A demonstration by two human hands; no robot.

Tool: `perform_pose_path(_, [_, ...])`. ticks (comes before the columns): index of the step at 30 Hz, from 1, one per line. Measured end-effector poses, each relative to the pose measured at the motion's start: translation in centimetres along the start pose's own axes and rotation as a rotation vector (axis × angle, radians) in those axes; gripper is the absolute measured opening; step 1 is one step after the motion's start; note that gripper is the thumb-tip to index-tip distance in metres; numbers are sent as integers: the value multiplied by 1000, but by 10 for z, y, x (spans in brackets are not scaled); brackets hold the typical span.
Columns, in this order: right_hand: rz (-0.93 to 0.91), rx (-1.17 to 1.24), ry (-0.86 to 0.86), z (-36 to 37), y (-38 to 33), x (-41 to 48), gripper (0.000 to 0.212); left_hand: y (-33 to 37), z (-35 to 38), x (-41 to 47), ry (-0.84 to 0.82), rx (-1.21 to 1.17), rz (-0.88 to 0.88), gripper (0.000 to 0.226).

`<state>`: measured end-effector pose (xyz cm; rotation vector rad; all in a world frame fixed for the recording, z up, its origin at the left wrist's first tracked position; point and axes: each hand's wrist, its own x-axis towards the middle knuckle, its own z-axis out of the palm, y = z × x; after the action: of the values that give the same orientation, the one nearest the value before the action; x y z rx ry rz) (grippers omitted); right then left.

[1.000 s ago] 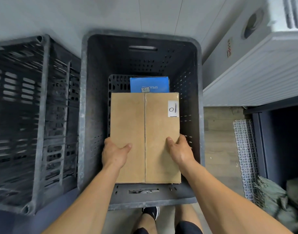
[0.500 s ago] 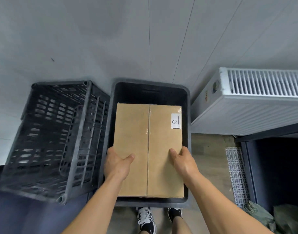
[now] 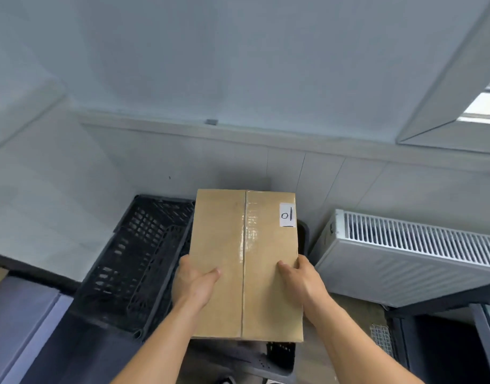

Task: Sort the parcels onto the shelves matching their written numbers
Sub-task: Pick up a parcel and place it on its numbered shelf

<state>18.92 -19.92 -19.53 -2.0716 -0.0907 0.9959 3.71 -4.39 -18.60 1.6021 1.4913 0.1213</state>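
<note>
The cardboard parcel (image 3: 245, 261) now rides higher above the dark crate (image 3: 280, 356) than before; the left hand (image 3: 192, 282) and right hand (image 3: 302, 281) still clamp its sides, thumbs on top.

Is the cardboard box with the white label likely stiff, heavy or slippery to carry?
Probably stiff: the cardboard box looks flat with straight edges, though held only at its sides. Likely fairly light: the left hand and right hand carry it with thumbs resting on top. The glossy tape on its seam may be slippery, but both hands grip bare cardboard.
</note>
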Motion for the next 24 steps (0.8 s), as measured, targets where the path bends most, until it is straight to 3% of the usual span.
perform_pose_path(18, [-465, 85, -45, -34, -125, -129, 18, 66, -138, -119, 351, -219, 308, 46])
perform_pose_path(24, [-588, 89, -51, -24, -151, -176, 25, 60, -184, -153, 455, -253, 380, 52])
